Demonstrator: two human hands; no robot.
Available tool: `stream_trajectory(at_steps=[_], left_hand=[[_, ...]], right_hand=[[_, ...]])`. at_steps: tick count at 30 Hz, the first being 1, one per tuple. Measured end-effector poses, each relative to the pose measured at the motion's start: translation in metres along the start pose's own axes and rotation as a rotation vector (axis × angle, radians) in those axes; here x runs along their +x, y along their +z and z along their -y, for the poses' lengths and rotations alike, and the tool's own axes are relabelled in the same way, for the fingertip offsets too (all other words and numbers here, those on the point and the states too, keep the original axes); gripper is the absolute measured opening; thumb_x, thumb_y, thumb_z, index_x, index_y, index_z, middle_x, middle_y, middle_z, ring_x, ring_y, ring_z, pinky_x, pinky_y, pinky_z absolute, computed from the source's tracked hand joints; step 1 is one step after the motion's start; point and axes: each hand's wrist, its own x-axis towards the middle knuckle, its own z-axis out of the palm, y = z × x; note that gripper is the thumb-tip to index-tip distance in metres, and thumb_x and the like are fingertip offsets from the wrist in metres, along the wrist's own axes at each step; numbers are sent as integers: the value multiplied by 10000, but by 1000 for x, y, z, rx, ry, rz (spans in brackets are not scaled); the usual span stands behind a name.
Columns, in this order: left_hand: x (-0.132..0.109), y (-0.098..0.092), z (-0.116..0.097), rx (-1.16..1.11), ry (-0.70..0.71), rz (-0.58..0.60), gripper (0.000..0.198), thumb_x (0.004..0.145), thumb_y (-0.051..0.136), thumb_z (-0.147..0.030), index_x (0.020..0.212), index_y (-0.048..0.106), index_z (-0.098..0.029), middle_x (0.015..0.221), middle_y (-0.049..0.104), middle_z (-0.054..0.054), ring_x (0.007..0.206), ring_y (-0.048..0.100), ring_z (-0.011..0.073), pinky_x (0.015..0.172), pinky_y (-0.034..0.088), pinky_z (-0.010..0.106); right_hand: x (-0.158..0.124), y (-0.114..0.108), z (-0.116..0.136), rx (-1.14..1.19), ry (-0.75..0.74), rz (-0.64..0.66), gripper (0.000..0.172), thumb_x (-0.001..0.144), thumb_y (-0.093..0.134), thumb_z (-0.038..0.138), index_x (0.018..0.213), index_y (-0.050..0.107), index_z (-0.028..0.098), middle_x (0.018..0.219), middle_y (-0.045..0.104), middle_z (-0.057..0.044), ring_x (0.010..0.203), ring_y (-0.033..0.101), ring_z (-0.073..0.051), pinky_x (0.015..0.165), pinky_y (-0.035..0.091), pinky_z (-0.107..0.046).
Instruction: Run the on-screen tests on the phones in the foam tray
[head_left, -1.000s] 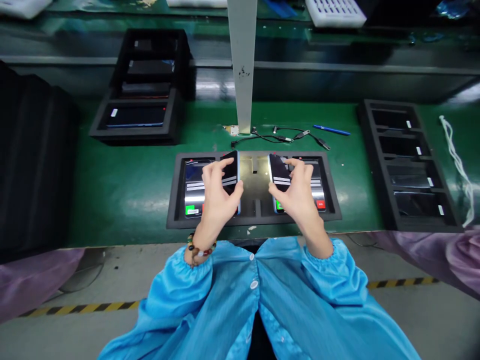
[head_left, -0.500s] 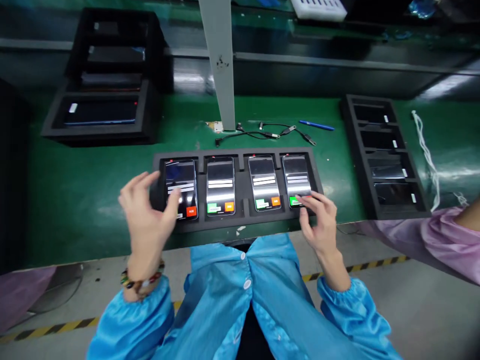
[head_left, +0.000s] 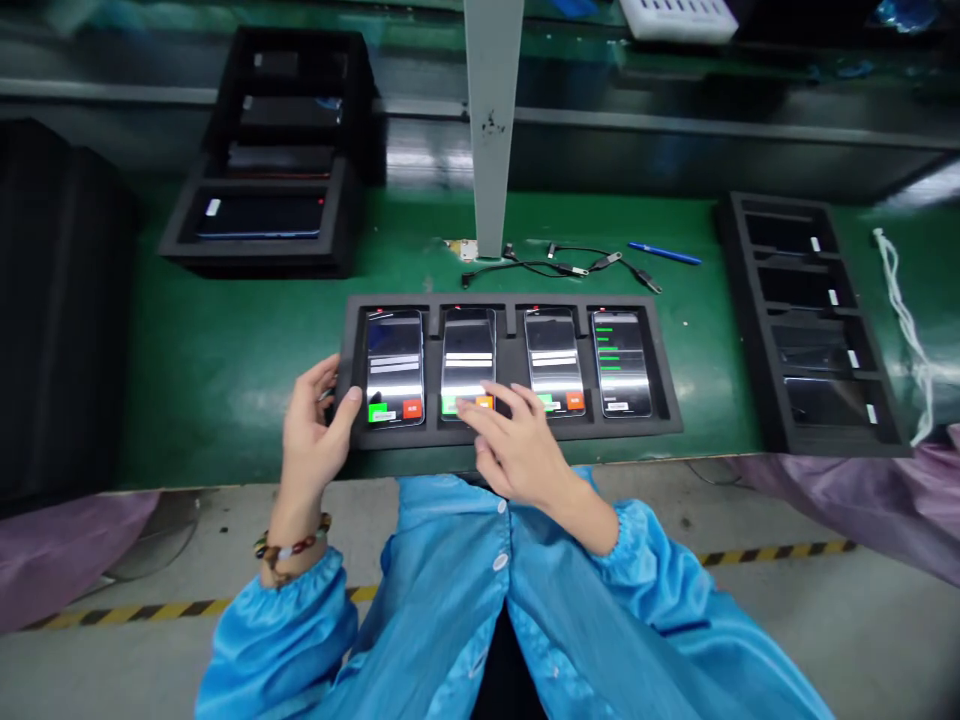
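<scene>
A black foam tray [head_left: 615, 429] lies in front of me with several lit phones in its slots. My left hand [head_left: 319, 415] grips the tray's left end, thumb on the rim and fingers curled at its side. Above the second phone from the left [head_left: 469, 345], my right hand [head_left: 517, 440] has its fingers stretched out, the tips at the green and orange buttons low on the screen. Similar buttons show on the leftmost phone [head_left: 395, 345] and the third phone [head_left: 553, 345]. Green lines of text fill part of the rightmost phone's screen [head_left: 622, 365].
Stacked foam trays [head_left: 337, 235] with phones stand at the back left; another phone tray [head_left: 776, 400] is at the right. Short black cables [head_left: 540, 267], a blue pen [head_left: 664, 253] and a white cord [head_left: 904, 330] lie on the green bench. A grey post [head_left: 493, 130] rises behind.
My right hand has moved left from the rightmost phone to the second one. The rightmost screen now shows green lines. My left hand has come down onto the tray's left end.
</scene>
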Motion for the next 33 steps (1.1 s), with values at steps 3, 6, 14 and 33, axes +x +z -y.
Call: stream_trajectory(at_steps=[3,6,14,33], left_hand=[[-2,-5,1,25,-10,54,755,931,808,-549,1597,533,-327,1614,601,110,1455,616,326,1190,573,512],[0,-8,1,73,5,78,827,892,841,-543,1620,516,-324,1632,571,121,1416,624,337,1153,590,519],[31,2,-5,77,-7,24,743,969,738,-559,1602,540,-225,1570,636,154,1390,649,325,1190,547,560],[33,7,-11,37,-15,40,678,1047,661,-585,1575,550,-175,1609,618,144,1446,613,293,1263,497,502]], right_hand=[[15,4,6,18,-22,50,439,1062,508,211,1490,603,222,1437,784,-40,1560,524,-334,1317,306,-569],[5,-17,-11,42,35,-77,464,1051,516,229,1502,625,254,1459,761,-67,1508,581,-313,1266,392,-560],[-86,-78,-85,-165,389,-447,373,1118,476,244,1361,757,278,1269,823,-64,1381,638,-307,1175,478,-569],[-34,-43,-42,-98,208,-178,438,1071,464,193,1445,683,252,1400,745,-119,1466,595,-310,1184,456,-540]])
